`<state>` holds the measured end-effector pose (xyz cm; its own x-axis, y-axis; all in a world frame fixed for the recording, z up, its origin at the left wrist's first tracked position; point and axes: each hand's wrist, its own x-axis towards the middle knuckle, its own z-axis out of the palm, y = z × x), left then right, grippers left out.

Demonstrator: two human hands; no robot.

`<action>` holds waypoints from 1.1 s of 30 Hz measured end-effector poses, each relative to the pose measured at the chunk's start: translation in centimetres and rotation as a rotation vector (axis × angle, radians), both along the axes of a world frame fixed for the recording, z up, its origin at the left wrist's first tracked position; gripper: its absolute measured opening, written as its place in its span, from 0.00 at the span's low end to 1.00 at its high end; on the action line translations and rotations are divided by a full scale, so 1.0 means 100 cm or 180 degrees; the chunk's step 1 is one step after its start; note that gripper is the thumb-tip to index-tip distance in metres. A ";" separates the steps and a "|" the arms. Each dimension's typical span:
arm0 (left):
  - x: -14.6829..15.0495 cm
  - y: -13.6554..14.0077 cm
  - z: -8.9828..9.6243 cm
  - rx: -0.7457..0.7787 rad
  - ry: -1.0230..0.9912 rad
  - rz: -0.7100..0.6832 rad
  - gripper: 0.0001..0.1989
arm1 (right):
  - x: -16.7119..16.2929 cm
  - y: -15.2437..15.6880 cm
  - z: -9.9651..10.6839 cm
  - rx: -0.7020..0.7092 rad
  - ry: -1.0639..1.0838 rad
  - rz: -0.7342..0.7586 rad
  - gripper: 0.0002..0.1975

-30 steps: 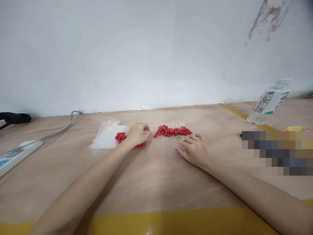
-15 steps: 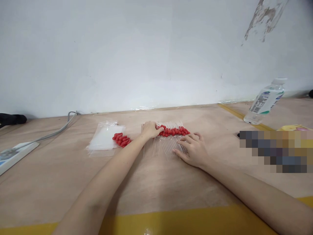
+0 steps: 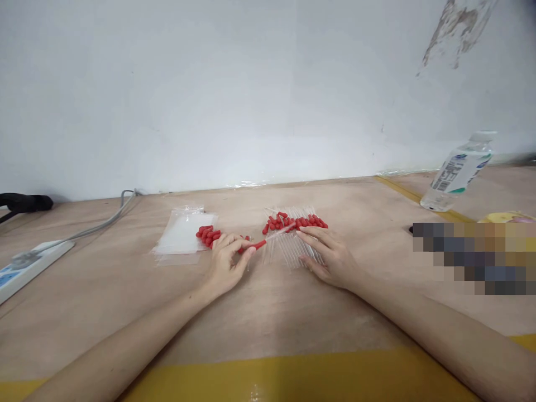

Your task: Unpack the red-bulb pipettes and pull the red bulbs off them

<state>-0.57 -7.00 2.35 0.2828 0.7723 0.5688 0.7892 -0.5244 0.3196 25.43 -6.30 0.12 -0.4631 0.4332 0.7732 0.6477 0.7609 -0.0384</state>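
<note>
My left hand (image 3: 228, 259) pinches a dropper (image 3: 259, 244) by its red bulb between thumb and fingers. The dropper's clear tube slants up to the right, above a row of droppers (image 3: 312, 222) with red bulbs and clear tubes side by side on the table. My right hand (image 3: 329, 254) rests at the right side of that row, fingers apart, its fingertips over the clear tubes. Whether it touches the held dropper's tip I cannot tell. A second cluster of red-bulbed droppers (image 3: 207, 234) lies just beyond my left hand, which partly hides it.
Clear plastic bags (image 3: 178, 234) lie stacked left of the droppers. A power strip (image 3: 37, 262) with a grey cable (image 3: 98, 228) is at the far left. A tilted-looking water bottle (image 3: 458, 173) stands at the right, near a blurred-out patch. White wall (image 3: 251, 100) bounds the table's back.
My left hand has drawn back to the left from the row of droppers, now with one dropper in its pinch. My right hand has barely moved.
</note>
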 end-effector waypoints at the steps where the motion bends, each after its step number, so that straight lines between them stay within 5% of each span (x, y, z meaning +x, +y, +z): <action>1: -0.003 -0.006 -0.003 0.0021 0.0044 -0.0171 0.10 | -0.001 -0.001 0.001 -0.0008 -0.0140 0.0078 0.23; 7: 0.000 -0.017 -0.012 -0.0024 0.0266 -0.0826 0.08 | -0.008 -0.003 -0.002 -0.0037 -0.0672 0.0481 0.19; 12: 0.002 -0.017 -0.012 0.0055 0.0309 -0.0860 0.08 | -0.010 -0.003 -0.007 -0.0130 -0.0629 0.0763 0.13; 20: 0.015 -0.016 -0.014 0.0293 0.0341 -0.1094 0.20 | -0.012 -0.004 -0.006 -0.0035 -0.0546 0.0759 0.10; 26: 0.023 -0.010 -0.022 0.0525 0.0459 -0.1372 0.09 | -0.016 -0.009 -0.004 -0.0073 -0.0586 0.0665 0.12; 33: 0.023 -0.012 -0.023 0.0712 0.0414 -0.1423 0.13 | -0.027 -0.011 -0.008 -0.0052 -0.0418 0.0710 0.12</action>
